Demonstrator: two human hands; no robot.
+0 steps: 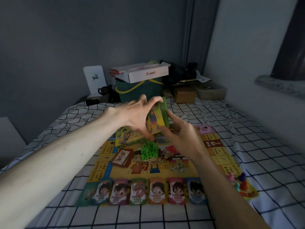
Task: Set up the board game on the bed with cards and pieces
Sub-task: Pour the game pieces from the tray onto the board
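Observation:
The yellow game board point(214, 152) lies flat on the checked bed sheet point(165, 217). Both hands hold the green game box point(156, 118) tilted up above the board's far edge: my left hand point(137, 116) grips its left side and top, my right hand point(179, 138) its lower right corner. Below it lies the box's other half point(123, 138). A pile of green houses point(149, 149), red pieces point(171, 148), a brown card deck point(121, 157) and white dice point(178, 168) rest on the board. Several money stacks point(142, 190) line the near edge. Coloured pawns point(239, 180) stand at the right corner.
At the bed's far end stand a dark green bag point(140, 91) with a white carton point(143, 73) on top, a white card stand point(94, 80), a brown box point(184, 95) and a tray point(211, 91). Walls close in on the left, back and right.

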